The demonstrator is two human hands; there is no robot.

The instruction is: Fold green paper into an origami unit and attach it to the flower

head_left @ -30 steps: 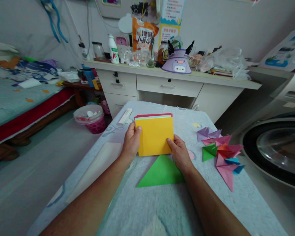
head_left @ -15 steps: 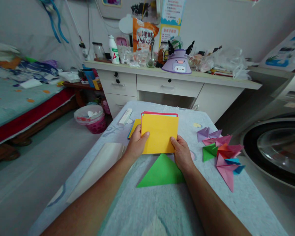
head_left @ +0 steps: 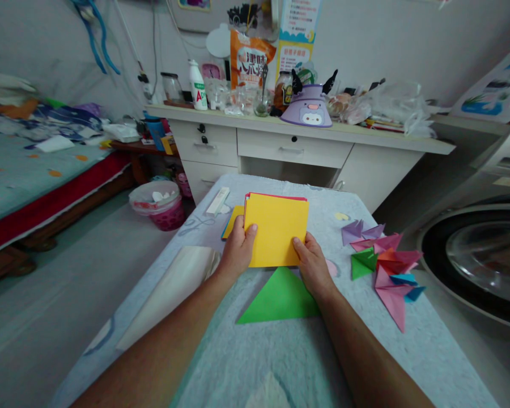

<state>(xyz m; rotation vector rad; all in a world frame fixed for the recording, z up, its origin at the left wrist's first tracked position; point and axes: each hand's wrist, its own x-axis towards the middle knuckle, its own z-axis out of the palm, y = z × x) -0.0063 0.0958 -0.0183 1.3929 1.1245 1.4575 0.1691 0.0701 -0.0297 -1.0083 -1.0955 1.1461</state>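
Observation:
Between my two hands is a stack of coloured paper (head_left: 277, 229), yellow on top, with red edges peeking out behind. My left hand (head_left: 239, 243) is closed on its left edge, thumb on the front. On the lower right edge my right hand (head_left: 312, 259) grips it the same way. Below the stack lies a green paper triangle (head_left: 276, 303) on the cloth, its right corner partly behind my right forearm. Behind my left hand shows another small pile of yellow and blue paper (head_left: 233, 220), partly hidden.
Several folded paper pieces (head_left: 386, 255) in pink, purple, green and blue lie at the table's right. A white rolled sheet (head_left: 174, 289) and a narrow white box (head_left: 218, 202) are on the left. A cluttered desk (head_left: 289, 148) stands behind, a washing machine (head_left: 484, 238) at right.
The yellow top sheet has shifted slightly against the sheets behind it, and the stack has tilted a little. Both hands keep their hold.

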